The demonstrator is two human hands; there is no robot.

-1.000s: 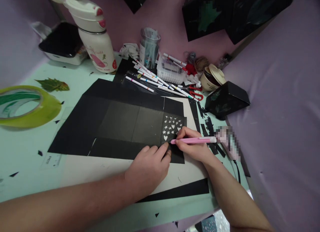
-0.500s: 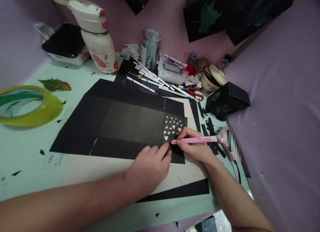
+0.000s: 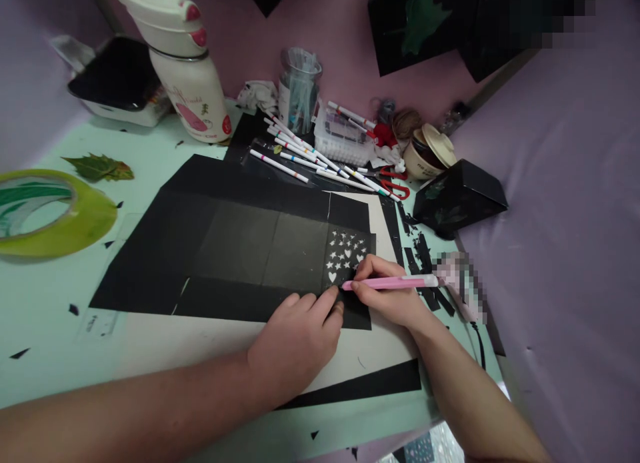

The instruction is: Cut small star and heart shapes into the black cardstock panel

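Note:
A large sheet of black paper lies creased into panels on a white board. Small heart and star shapes are cut out of its right-hand panel. My left hand rests flat on the paper's lower edge, fingers stretched toward the cut-outs. My right hand pinches a pink craft knife, whose tip touches the paper just below the shapes, beside my left fingertips.
Several white marker pens, a clear jar, a plastic box, red scissors and a lidded cup crowd the back. A white flask stands back left. A green tape roll, a leaf, a black box.
Both hands stay where they were on the paper. The view has shifted slightly; nothing has been picked up or released.

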